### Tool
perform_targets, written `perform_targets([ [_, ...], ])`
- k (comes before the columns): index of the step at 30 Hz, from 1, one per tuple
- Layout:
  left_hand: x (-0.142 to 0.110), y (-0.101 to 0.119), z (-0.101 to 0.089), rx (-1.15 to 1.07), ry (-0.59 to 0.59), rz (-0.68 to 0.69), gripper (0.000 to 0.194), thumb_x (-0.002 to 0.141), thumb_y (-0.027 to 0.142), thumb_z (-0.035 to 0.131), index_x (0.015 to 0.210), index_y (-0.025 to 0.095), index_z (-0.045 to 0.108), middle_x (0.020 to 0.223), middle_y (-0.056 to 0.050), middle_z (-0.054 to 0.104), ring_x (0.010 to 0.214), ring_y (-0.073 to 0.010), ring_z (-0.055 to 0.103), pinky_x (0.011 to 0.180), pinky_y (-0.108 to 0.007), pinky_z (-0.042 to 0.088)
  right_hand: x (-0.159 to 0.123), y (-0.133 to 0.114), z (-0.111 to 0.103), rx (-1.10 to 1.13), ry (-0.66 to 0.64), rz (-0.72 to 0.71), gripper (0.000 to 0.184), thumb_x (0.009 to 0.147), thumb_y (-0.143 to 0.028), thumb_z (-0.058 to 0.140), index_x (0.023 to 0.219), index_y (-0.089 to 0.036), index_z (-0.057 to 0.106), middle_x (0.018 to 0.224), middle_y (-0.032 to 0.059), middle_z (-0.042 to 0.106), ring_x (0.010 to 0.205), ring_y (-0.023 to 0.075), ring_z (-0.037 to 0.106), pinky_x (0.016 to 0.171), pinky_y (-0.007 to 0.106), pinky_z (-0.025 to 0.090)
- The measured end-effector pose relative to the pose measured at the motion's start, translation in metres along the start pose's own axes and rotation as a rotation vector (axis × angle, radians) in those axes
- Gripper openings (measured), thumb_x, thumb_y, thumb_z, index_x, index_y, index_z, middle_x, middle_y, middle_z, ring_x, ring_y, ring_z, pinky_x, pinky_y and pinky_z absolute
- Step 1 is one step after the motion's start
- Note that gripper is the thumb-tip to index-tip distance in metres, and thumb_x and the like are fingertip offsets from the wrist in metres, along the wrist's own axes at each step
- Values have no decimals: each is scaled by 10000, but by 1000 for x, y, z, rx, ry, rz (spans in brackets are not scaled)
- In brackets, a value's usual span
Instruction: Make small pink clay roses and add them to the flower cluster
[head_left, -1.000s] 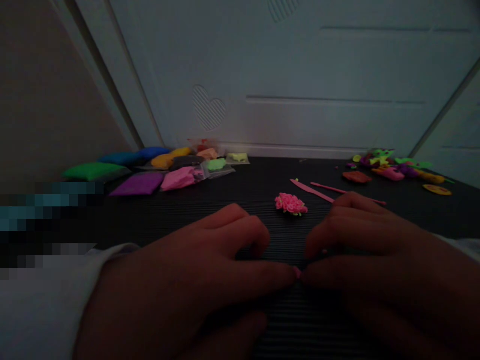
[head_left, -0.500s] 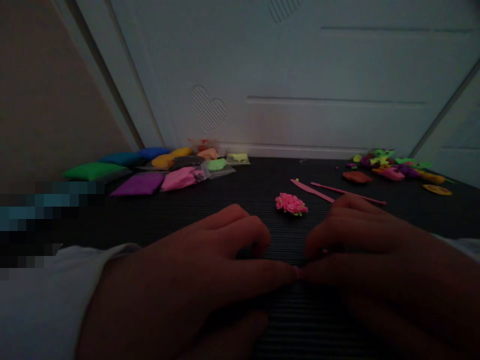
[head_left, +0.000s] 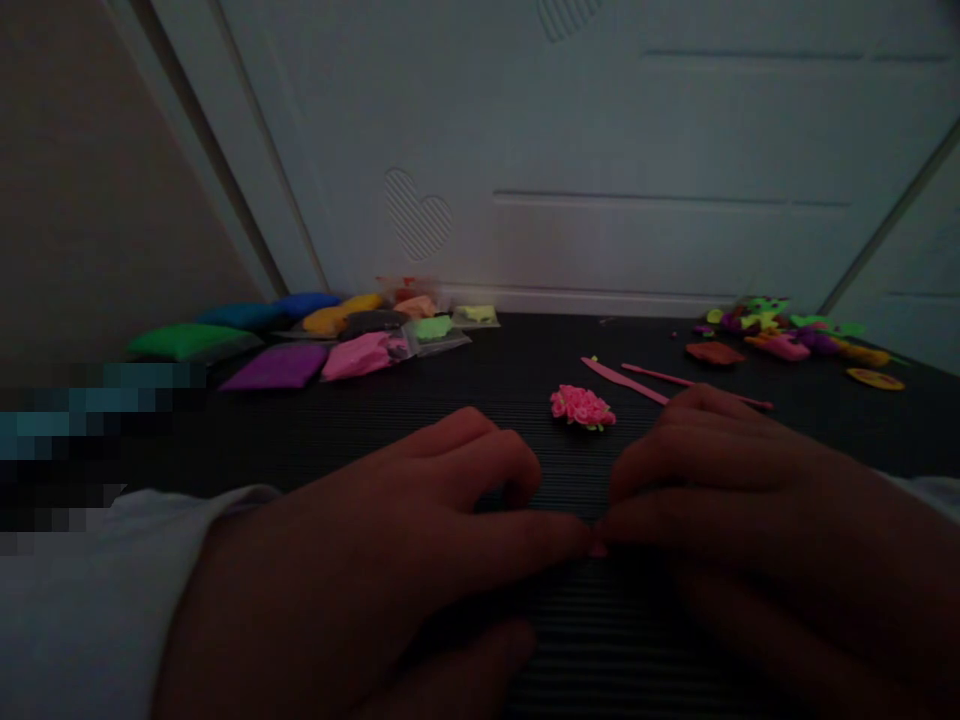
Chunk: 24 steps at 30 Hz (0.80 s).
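Close to the dark ridged tabletop, my left hand [head_left: 390, 560] and my right hand [head_left: 757, 510] meet at their fingertips. Between those tips shows a tiny piece of pink clay [head_left: 598, 549], mostly covered by the fingers. Both hands are closed, their other fingers curled. Just beyond them lies a cluster of pink clay roses [head_left: 582, 407] with small green leaves. A pink clay knife [head_left: 622, 380] and a thin pink modelling tool [head_left: 679, 380] lie behind my right hand, which partly hides them.
Bags of coloured clay lie at the back left, among them a green one [head_left: 187, 342], a purple one [head_left: 276, 367] and a pink one [head_left: 364, 355]. Several colourful clay pieces [head_left: 780, 340] are heaped at the back right near a reddish-brown piece [head_left: 714, 353]. A white panel [head_left: 600, 240] rises behind.
My right fingertip has shifted slightly up and away over the pink clay piece, so its near edge shows a little lower. My left hand has hardly moved.
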<state>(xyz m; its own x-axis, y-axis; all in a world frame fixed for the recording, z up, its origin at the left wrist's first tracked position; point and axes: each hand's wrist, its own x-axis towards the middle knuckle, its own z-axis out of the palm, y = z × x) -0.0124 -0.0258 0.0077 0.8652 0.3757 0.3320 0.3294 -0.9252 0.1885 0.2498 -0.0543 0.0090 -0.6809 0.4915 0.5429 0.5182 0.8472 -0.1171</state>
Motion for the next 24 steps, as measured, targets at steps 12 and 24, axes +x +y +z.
perform_targets([
  [12,0,1,-1,4,15,1,443,903,217,651,1324,353,623,1035,-21,627,816,-205,578,636,-314,517,-2,0,-1,-10,-24,15,415,832,-45,437,959,-244,778,976,-47,730,811,139,643,788,378,430],
  [24,0,-1,0,17,7,4,453,887,242,679,1320,370,640,1017,-28,620,828,-212,571,620,-317,506,-2,0,0,7,-23,27,364,852,-47,431,856,-217,753,955,-49,717,827,128,618,800,355,403],
])
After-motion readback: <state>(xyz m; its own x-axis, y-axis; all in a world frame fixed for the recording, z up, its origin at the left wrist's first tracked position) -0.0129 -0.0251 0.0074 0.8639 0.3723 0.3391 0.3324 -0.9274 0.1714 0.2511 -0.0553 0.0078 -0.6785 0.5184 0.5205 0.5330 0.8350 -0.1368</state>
